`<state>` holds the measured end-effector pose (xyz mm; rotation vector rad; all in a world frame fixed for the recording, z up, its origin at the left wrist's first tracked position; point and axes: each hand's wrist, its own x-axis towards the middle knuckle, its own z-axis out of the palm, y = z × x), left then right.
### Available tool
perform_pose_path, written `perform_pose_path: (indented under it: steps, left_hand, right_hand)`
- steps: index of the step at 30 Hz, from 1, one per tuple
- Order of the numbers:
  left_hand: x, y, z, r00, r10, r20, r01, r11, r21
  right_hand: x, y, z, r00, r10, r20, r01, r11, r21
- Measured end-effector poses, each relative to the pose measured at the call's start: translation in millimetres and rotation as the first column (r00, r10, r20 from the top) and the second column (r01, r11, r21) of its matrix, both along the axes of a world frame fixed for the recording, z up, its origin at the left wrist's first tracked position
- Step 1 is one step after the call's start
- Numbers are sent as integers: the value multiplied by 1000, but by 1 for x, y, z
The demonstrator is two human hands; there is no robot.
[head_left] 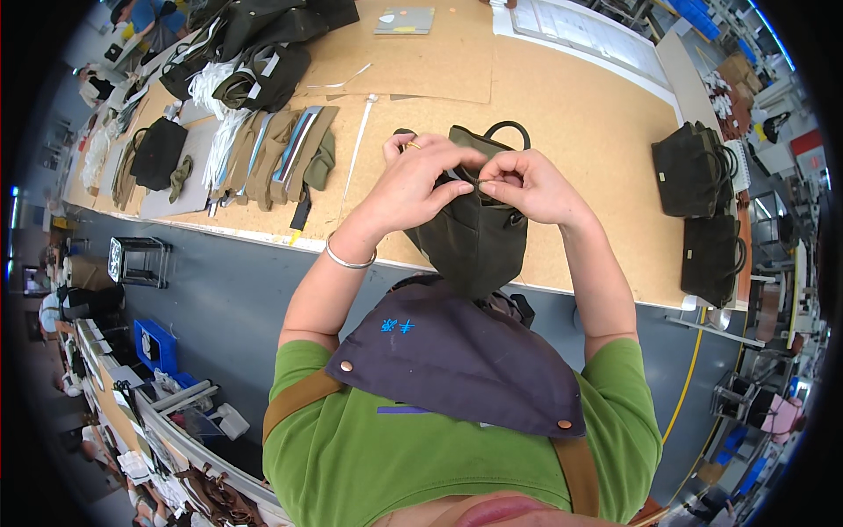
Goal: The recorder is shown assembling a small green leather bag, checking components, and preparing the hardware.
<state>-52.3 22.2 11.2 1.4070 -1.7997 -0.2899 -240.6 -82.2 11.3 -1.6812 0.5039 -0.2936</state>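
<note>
Pinching the rim of a dark olive handbag (479, 250), the right hand (536, 186) presses thumb and forefinger together at the opening, while the left hand (421, 180) clasps the same edge between thumb and bent forefinger, the fingertips of both hands nearly meeting. The handbag's matte, smooth body tapers toward the wearer and juts past the front edge of a smooth tan worktop (580, 105); a slim arched handle (527, 134) rises on its far side. Toward the worktop's left, long flat tan strips (279, 158) overlap in a row beside bundled white cords (225, 147) and a small boxy black bag (160, 154). At the right end sit similar dark handbags (689, 171). A folded dark navy apron bib (457, 351) with round copper-coloured snaps (346, 366) covers a green shirt (421, 457); a polished metal bangle (349, 264) circles the left wrist
</note>
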Motion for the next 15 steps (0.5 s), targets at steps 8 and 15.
perform_pose_path:
  steps: [8,15]
  left_hand:
    - [10,6,2,989,-88,118,71,988,135]
    - [14,1,-4,986,-143,80,137,987,83]
  right_hand:
    - [4,29,6,905,-306,295,424,666,-614]
    - [0,35,-22,972,-199,123,233,870,-436]
